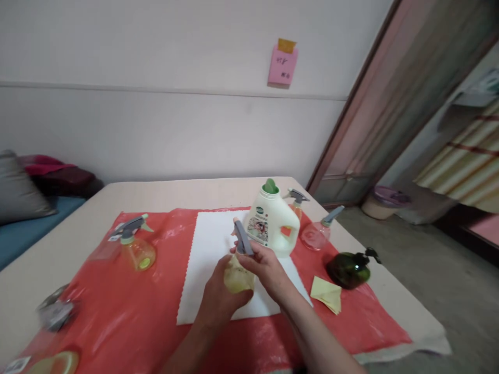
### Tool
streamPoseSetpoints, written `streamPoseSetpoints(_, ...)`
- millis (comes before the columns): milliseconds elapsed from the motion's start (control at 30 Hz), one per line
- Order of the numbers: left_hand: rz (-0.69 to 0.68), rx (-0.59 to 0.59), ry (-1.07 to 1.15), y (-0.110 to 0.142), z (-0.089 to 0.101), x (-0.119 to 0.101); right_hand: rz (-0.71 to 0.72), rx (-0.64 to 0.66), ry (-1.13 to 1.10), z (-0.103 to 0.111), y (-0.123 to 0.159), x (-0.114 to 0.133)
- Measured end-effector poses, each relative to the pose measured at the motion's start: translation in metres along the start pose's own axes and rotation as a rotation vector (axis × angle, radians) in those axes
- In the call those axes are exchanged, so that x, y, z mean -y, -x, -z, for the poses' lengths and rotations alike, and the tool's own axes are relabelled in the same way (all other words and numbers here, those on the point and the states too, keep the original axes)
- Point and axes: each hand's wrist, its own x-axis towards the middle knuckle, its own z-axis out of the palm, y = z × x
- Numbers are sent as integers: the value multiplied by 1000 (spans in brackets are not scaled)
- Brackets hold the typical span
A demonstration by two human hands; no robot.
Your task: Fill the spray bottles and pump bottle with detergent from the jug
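A yellowish see-through spray bottle point(238, 278) with a grey trigger head point(243, 239) is held between both hands over the white cloth point(202, 259). My left hand point(218, 288) wraps round the bottle's body from the left and below. With its fingers at the neck, just under the trigger, my right hand point(267, 265) grips the spray head. Right behind the hands stands a large pale jug point(278, 223) with a printed label and a green spout showing at its mouth.
A yellow-tinted spray bottle point(138, 252) stands left on the red sheet point(163, 280). At right are a pink spray bottle point(315, 236), an orange one point(296, 208), a dark green pump bottle point(348, 270) and yellow cloths point(326, 294). A blurred clear-wrapped item point(56, 311) lies far left.
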Motion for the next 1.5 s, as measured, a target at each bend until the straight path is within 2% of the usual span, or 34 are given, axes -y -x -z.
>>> streamPoseSetpoints(200,30,-18,-72,1,-2,-2,54,66,24,4,-2,-6)
streamPoseSetpoints(500,32,-54,-57,3,-3,-3,125,1,132,-3,1,-5)
streamPoseSetpoints(667,15,-147,-119,5,-6,-5,25,37,272,0,6,7)
streamPoseSetpoints(767,-25,-193,-124,4,-6,0,-57,90,417,3,8,15)
streamPoseSetpoints(867,-50,-220,-138,1,-6,7,-54,144,476,5,10,19)
streamPoseSetpoints(1000,-103,-229,-67,-2,-9,17,-30,86,557,0,10,22)
streamPoseSetpoints(1100,-207,-153,85,-5,-10,26,17,27,645,5,14,36)
streamPoseSetpoints(1200,-332,-105,160,-9,-8,34,15,-89,716,30,28,67)
streamPoseSetpoints(1267,-347,-109,135,-10,-5,38,26,-205,707,57,41,87)
streamPoseSetpoints(1333,-314,-106,91,-10,-2,39,56,-417,746,85,50,98)
streamPoseSetpoints(1400,-288,-114,55,-10,0,39,-43,-796,852,109,53,94)
streamPoseSetpoints(1433,-279,-118,40,-10,0,38,-89,-934,871,118,52,86)
streamPoseSetpoints(1500,-266,-134,23,-11,0,38,-166,-1108,882,131,45,61)
